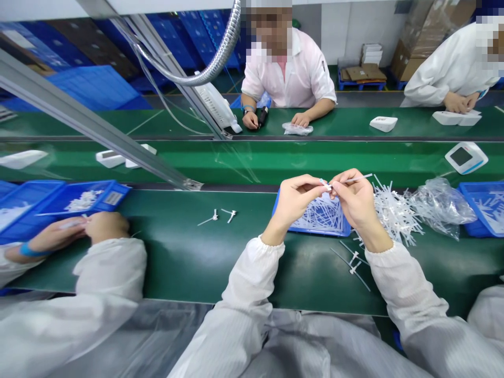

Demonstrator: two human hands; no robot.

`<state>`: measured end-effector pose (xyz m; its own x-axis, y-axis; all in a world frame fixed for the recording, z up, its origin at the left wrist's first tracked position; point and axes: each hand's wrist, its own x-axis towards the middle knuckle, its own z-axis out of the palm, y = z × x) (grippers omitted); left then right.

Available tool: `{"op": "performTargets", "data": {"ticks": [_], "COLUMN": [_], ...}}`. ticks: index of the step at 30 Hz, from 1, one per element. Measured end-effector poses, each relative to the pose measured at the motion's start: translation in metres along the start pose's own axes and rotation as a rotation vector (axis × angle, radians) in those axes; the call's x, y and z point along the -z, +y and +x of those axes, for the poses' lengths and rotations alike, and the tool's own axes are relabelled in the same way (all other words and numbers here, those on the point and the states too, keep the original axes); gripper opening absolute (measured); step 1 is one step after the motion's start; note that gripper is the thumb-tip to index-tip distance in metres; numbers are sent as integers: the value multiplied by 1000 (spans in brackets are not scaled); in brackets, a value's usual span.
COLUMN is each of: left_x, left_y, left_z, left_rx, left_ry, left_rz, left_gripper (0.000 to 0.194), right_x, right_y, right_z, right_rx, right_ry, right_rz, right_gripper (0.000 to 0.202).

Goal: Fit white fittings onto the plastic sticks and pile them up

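Note:
Above a blue bin (315, 231) of thin white tubes, my two hands meet at the fingertips. My left hand (297, 199) pinches a small white connector (326, 185). My right hand (356, 199) is closed on a thin white tube (360, 178), whose free end points to the right. The tube's inner end is at the connector; whether it is inside cannot be seen. On the green table below my right wrist lie several connectors with tubes (355, 269). Two more tubed connectors (214, 216) lie to the left. A heap of white tube pieces (396, 212) is beside my right hand.
A clear plastic bag (443, 207) and another blue bin (482, 223) are at right. A co-worker's hands (104, 226) work at left by a bin of white parts (84, 200). Beyond, a green conveyor (268, 160) carries white devices (466, 157). A metal post (118, 126) slants across the left.

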<state>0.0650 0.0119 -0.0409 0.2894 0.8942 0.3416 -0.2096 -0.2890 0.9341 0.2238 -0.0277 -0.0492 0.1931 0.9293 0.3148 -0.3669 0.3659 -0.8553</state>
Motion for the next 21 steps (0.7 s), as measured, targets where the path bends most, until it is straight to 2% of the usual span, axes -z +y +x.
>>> {"op": "performTargets", "data": {"ticks": [6, 10, 21], "left_x": [0, -4, -10], "left_y": [1, -4, -12], "left_z": [-1, -1, -2], "left_rx": [-91, -138, -116], "left_ry": [-3, 43, 97], "left_rz": [51, 81, 1], "left_gripper": [15, 11, 18], "right_x": [3, 4, 3], "right_y": [3, 4, 8], "right_z": [-1, 0, 0], "right_rx": [50, 60, 71], "right_ry": [-7, 11, 21], "right_rz": [-59, -86, -118], "right_gripper": [37, 40, 46]}}
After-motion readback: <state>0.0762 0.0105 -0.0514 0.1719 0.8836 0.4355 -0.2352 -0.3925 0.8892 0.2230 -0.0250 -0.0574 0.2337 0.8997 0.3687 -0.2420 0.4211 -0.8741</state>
